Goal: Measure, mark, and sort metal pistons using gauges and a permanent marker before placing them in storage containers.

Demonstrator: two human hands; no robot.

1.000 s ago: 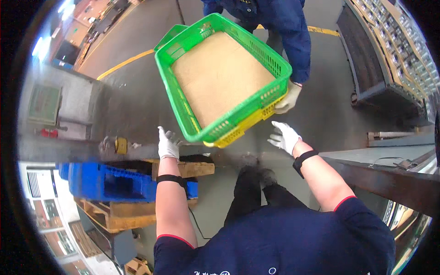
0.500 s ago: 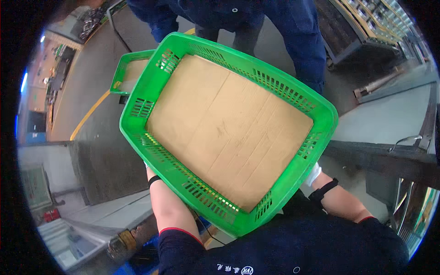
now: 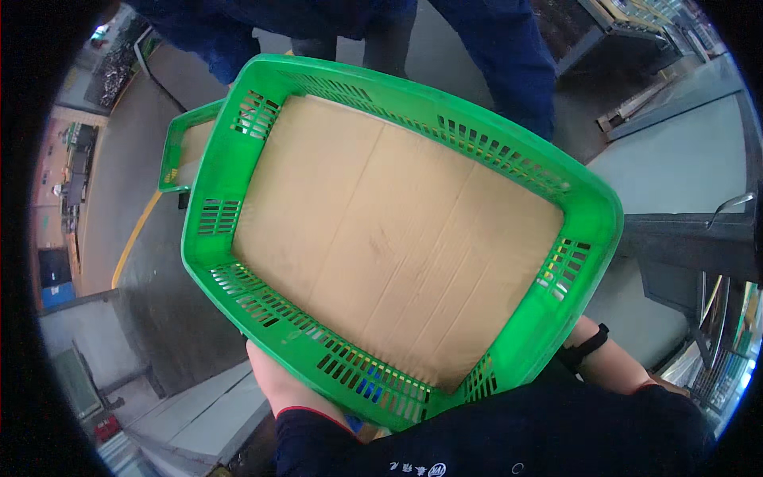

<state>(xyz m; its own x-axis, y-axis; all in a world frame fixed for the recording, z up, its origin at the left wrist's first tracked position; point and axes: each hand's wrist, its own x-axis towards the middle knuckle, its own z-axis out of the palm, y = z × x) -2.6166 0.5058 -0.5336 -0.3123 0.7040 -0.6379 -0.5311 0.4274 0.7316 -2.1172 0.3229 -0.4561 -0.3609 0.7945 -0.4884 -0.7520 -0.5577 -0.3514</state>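
Observation:
A large green plastic crate (image 3: 586,208) with slotted walls fills the middle of the view, tilted and held up in front of me. Flat brown cardboard (image 3: 397,238) lines its bottom, with creases across it and nothing lying on top. My left forearm (image 3: 280,378) reaches up to the crate's near left side, and my left hand is hidden beneath it. On the right, my right forearm (image 3: 610,362), with a black band at the wrist, goes behind the crate's right end. That wall covers my right hand. Both hands support the crate, though their fingers do not show.
Close beyond the crate stands a person in dark blue clothes (image 3: 509,63). A smaller green crate (image 3: 171,151) sits behind at the left, near a yellow floor line (image 3: 135,234). Grey cabinets (image 3: 683,159) flank the right, and a metal rack (image 3: 620,28) stands far right.
The large crate looks bigger and nearer, its right end further right. The white glove that showed at my right wrist is now hidden. The person and small crate appear shifted left.

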